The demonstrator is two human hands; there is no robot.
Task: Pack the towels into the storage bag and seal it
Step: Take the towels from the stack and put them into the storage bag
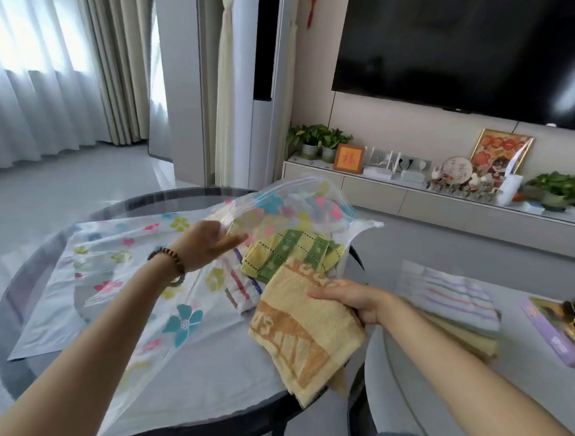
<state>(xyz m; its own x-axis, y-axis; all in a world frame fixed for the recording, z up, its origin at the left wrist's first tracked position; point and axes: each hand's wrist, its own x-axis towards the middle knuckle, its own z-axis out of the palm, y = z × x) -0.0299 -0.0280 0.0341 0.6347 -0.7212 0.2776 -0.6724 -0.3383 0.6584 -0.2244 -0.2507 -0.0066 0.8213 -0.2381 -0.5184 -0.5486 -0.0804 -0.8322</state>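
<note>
Yellow towel (307,329) clamped in R hand (352,299); L hand (208,243) pinches bag (136,276) mouth edge open.

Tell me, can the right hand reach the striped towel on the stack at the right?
Probably not at once: the right hand is closed on the yellow towel. The striped towel lies uncovered just beside that forearm.

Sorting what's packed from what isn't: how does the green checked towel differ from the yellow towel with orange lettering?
The green checked towel lies inside the open flowered bag; the yellow towel is outside, at its mouth. The green one is free of both hands; the yellow one is gripped by the right hand, while the left hand lifts the bag's top layer. The green one shows checks; the yellow one shows orange bands and lettering. Both are folded.
</note>
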